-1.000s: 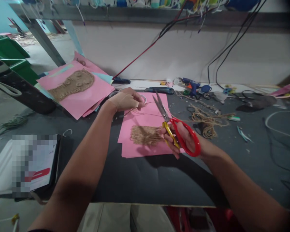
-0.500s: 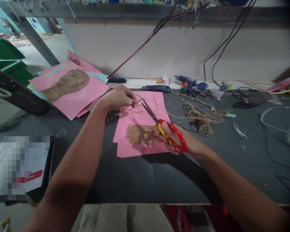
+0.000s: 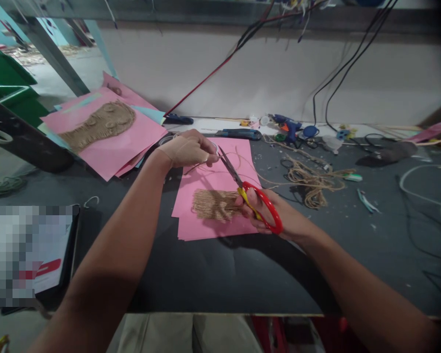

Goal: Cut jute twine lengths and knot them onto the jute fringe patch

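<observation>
My right hand (image 3: pixel 255 206) grips a pair of scissors (image 3: pixel 266 203) with red and yellow handles, the blades pointing away and up to the left, slightly parted. At the blade tips, my left hand (image 3: pixel 193 148) is closed in a pinch on what looks like a thin strand of twine (image 3: pixel 246 162); its end is hard to make out. Strands trail from there to the right. Below both hands, a block of brown twine rows (image 3: pixel 215 203) lies on pink paper sheets (image 3: pixel 209 230). Part of a pale ring shows behind the left fingertips.
A loose twine tangle (image 3: pixel 312 179) lies to the right, with a blue glue gun (image 3: pixel 288 126) behind it. A utility knife (image 3: pixel 240 134) rests along the back. Pink sheets with a twine-covered shape (image 3: pixel 99 122) are stacked at left, beside a dark cylinder (image 3: pixel 25 137).
My left hand has shifted slightly right, bringing its fingertips closer to the scissor blades. The scissors have barely moved, and the twine block lies as before.
</observation>
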A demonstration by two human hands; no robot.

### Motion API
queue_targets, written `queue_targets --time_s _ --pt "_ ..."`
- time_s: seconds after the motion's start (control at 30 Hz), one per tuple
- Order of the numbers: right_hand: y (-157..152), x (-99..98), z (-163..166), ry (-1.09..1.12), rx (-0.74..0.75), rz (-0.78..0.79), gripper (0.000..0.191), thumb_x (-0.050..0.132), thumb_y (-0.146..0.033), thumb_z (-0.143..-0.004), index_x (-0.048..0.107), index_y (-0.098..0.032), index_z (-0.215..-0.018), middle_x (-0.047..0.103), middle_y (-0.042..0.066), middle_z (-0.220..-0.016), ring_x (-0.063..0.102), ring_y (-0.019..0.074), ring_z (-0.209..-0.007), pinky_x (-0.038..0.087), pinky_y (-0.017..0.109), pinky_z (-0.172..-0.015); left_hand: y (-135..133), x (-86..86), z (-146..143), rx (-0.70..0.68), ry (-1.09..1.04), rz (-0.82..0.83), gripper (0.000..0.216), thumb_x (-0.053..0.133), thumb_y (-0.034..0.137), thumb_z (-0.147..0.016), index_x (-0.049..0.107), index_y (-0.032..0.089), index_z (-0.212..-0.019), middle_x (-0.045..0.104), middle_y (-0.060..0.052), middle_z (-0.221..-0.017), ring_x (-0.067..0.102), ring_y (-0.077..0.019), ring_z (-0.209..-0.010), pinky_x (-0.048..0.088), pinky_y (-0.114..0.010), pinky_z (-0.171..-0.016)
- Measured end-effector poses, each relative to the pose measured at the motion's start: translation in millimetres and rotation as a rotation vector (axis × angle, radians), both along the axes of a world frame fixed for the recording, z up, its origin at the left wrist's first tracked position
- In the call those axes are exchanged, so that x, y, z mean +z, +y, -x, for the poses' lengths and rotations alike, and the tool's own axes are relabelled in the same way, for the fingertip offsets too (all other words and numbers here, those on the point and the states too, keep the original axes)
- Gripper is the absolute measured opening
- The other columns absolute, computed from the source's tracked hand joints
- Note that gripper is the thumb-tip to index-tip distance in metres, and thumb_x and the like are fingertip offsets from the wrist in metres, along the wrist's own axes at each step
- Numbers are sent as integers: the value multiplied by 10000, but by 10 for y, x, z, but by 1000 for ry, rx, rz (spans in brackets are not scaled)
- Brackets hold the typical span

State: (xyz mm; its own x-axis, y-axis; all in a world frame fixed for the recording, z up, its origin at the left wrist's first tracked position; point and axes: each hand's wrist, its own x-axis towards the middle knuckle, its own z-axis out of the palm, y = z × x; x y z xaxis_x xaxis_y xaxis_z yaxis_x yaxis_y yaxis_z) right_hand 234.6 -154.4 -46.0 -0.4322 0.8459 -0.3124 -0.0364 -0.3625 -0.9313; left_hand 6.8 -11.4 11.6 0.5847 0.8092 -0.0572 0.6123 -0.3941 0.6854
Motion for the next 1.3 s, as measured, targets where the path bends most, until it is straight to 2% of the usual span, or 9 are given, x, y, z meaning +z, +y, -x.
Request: queue_targets --time_s 0.17,0.27,0.47,0.67,1.1,1.3 --pt "2 -1 -4 -14 -25 22 558 660 -711 -823 580 -170 -932 474 -44 -695 315 24 -422 243 166 -344 -29 39 -22 -6 -11 1 162 693 281 -712 783 150 -741 683 -48 -739 539 -141 -688 383 -300 -667" --pt "3 -7 0 -18 -39 35 500 718 -639 -818 587 -171 -937 469 -53 -677 335 24 -425 257 154 -357 -38 43 -32 -6 -6 8 183 693 287 -706 793 153 -781 702 -51 -793 559 -146 -720 391 -296 -684" --pt "23 3 1 -7 -69 87 439 716 -574 -836 608 -160 -936 470 -58 -635 322 23 -414 231 142 -351 -32 9 -39 -15 -31 13 178 698 291 -704 782 149 -772 680 -41 -773 550 -142 -720 385 -294 -682" --pt "29 30 19 -29 -97 83 449 711 -592 -831 607 -160 -893 469 -58 -608 310 25 -409 217 141 -338 -26 -1 -37 -9 -14 -18 190 693 315 -712 764 142 -744 625 -13 -685 498 -117 -644 367 -279 -633" --pt "39 16 46 -67 -105 67 528 753 -665 -752 581 -179 -867 490 -57 -590 350 34 -385 281 148 -307 -9 -30 -39 3 -50 -13 202 700 306 -703 757 119 -755 652 -48 -729 516 -130 -670 383 -296 -640" --pt "33 1 50 -45 -110 66 499 781 -621 -742 568 -181 -847 492 -62 -571 361 39 -374 281 152 -296 -1 -45 -42 1 -40 -20 196 687 296 -695 760 122 -750 657 -53 -730 520 -136 -674 377 -304 -637"
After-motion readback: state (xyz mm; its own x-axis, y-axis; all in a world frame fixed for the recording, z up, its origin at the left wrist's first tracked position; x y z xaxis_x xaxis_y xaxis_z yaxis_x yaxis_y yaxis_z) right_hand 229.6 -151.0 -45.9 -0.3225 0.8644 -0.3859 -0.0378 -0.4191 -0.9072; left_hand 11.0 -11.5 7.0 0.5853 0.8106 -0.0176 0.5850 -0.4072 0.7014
